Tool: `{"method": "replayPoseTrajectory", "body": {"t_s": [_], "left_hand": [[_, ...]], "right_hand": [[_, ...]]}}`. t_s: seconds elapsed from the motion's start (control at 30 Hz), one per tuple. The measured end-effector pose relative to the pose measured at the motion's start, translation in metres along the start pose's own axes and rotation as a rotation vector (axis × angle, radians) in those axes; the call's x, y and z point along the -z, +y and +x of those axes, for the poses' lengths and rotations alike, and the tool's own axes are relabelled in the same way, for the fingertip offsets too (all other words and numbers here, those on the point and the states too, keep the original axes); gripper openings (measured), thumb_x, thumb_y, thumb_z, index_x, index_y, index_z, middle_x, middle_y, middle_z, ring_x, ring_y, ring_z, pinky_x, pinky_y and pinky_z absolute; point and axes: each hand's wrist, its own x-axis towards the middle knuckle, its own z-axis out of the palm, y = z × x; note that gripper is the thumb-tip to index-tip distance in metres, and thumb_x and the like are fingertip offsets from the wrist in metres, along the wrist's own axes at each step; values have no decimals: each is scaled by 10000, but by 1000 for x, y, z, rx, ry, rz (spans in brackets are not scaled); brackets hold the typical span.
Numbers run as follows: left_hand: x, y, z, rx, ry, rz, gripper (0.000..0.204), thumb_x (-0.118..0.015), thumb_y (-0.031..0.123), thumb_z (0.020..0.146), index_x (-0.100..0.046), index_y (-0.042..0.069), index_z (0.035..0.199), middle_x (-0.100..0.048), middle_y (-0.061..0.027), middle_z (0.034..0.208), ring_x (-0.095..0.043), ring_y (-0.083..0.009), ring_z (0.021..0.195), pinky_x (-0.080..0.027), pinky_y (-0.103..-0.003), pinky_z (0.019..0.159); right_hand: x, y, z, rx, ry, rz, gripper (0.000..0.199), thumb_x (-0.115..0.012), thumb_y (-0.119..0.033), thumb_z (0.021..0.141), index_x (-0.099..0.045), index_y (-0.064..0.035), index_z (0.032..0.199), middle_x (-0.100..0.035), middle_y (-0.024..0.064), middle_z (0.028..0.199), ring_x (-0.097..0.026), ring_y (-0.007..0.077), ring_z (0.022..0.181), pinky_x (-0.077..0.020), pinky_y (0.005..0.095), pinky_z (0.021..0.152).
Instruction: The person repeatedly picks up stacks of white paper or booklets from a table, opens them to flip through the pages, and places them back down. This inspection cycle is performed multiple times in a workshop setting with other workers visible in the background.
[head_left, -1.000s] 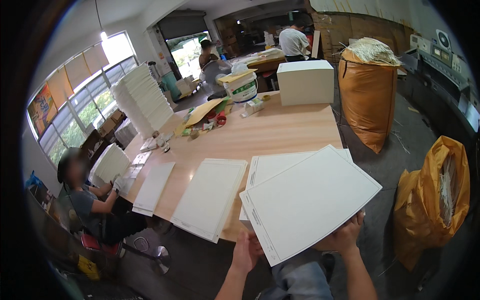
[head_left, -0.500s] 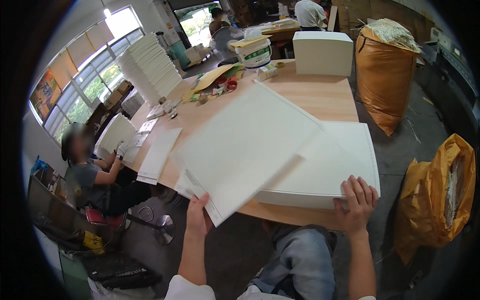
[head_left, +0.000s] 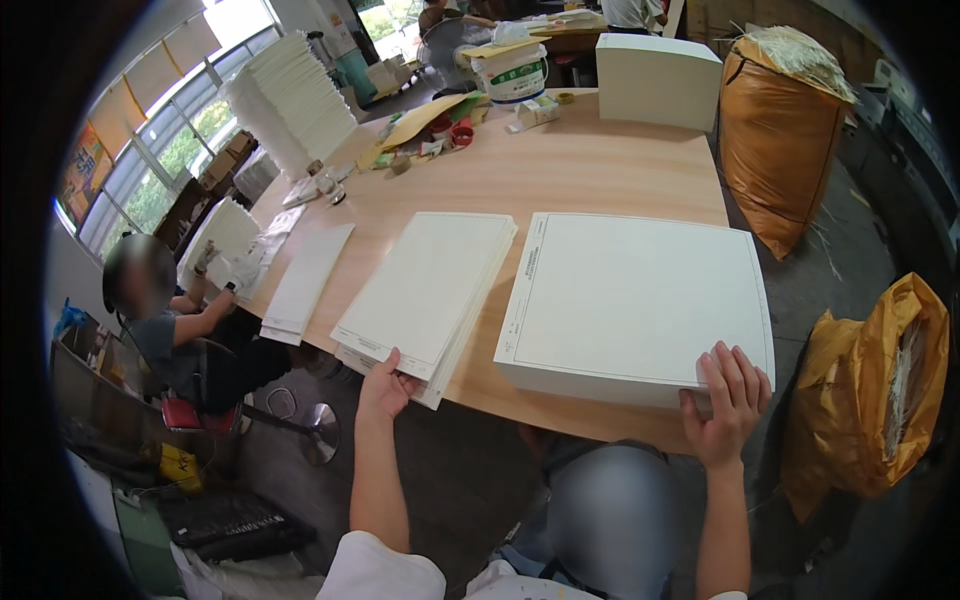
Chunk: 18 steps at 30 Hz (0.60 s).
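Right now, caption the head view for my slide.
Left hand at the near edge of a thin sheet stack, right hand on a thick white stack.

tiny print [head_left: 533, 256] on white stack [head_left: 645, 295] under right hand [head_left: 730, 393], more on sheets [head_left: 432, 285] by left hand [head_left: 386, 388], green label [head_left: 518, 80] on bucket [head_left: 508, 62] beyond both hands, pale letters [head_left: 252, 527] on black bag [head_left: 205, 512] left of them

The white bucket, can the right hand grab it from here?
Probably not: the right hand lies on the thick paper stack, and the bucket stands far back across the table.
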Motion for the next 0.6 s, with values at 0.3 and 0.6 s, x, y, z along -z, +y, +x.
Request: {"method": "replayPoseTrajectory", "body": {"t_s": [0.3,0.6], "left_hand": [[-6,12,-10,53,-54,19,432,-575,317,1133,-531,32,1455,-637,-170,1397,-649,-361,1277,-569,-553,1063],[-127,-49,-143,-827,-67,440,326,-579,9,1026,-597,-6,1351,-658,-107,1305,-627,-190,1226,-530,-352,1060]], "right_hand": [[-2,2,-2,13,-5,-21,444,-691,-432,992,-725,-166,1345,-672,48,1465,-569,281,1398,-323,473,1212],[11,-3,6,-3,-84,29,439,-714,-350,960,-709,-138,1343,-646,90,1484,-548,301,1418,-307,475,1218]]}}
